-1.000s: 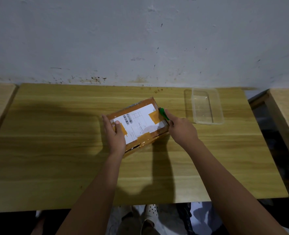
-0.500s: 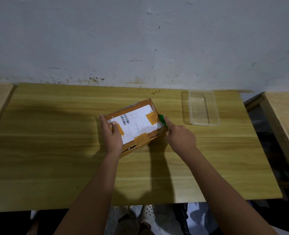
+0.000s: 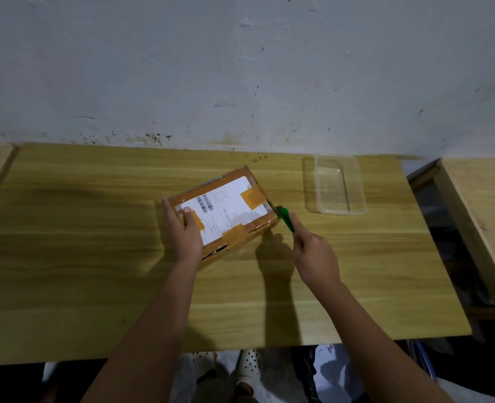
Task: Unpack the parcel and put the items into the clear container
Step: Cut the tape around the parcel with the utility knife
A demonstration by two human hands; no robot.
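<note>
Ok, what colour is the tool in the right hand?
Bright green: the slim green tool gripped by the right hand, seen in the head view.

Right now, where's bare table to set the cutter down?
Widest: the table left of the box, out to its left edge. Also right front, between the right hand and the table's right edge. Crowded: the gap between box and container, taken by the cutter.
</note>
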